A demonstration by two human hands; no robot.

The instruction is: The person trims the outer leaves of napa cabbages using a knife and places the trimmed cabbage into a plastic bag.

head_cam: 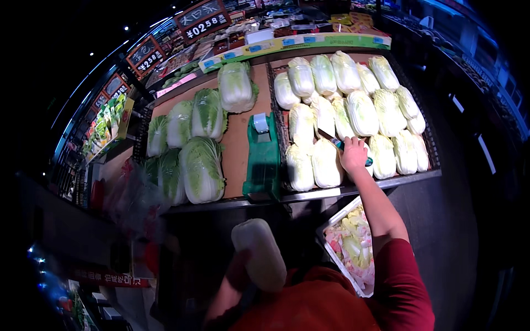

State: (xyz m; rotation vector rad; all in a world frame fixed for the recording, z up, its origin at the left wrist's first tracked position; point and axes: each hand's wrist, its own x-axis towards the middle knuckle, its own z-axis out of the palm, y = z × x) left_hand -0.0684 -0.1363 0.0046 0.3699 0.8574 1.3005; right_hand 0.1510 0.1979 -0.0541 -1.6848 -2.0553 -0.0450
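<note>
In the crook of my left hand (241, 265), low in front of my body, rests a pale napa cabbage (261, 252); shadow hides most of the fingers. My right hand (354, 152) is closed around the teal handle of a knife (338, 143) over the front rows of the right-hand display. Its blade points away to the left, among the trimmed napa cabbages (328, 162). Part of the handle shows past my palm. Several more pale cabbages (363, 113) lie in rows beyond the hand.
Greener wrapped cabbages (203, 169) stand on the left half of the stand. Between the halves is a green roll dispenser (261, 165). A white crate (337, 256) of loose leaves sits below on the floor. Price boards (201, 20) rise behind.
</note>
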